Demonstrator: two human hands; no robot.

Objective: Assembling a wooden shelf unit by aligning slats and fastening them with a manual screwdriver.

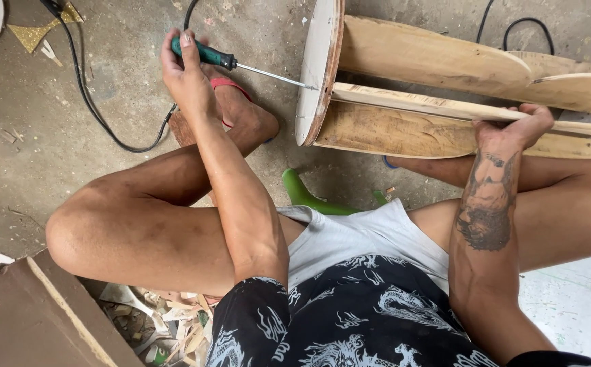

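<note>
Quite a bit is cut off here. The stool [445, 95] lies on its side on the concrete floor [30, 149] and its legs run out of view past the right edge, so there's no seeing how they end. The screwdriver's tip sits right at the rim of the stool's round seat [319, 68], too small to make out whether it's on a screw. The green plastic thing [302, 194] below the seat is mostly hidden behind the person's white shirt and thigh, so I can't tell what it is. A black cable [85, 95] snakes across the floor left of the stool and leaves the frame at the top.

The left hand [187, 71] is closed around the green handle of the screwdriver [241, 64], fingers wrapped over it, shaft pointing right toward the seat's edge. It hovers just above a foot in a red sandal [227, 85].

The right hand [510, 129] is curled tight around one thin wooden leg of the stool, the middle one, thumb side up. Wood scraps [173, 319] are piled well below the stool, by the knee.
</note>
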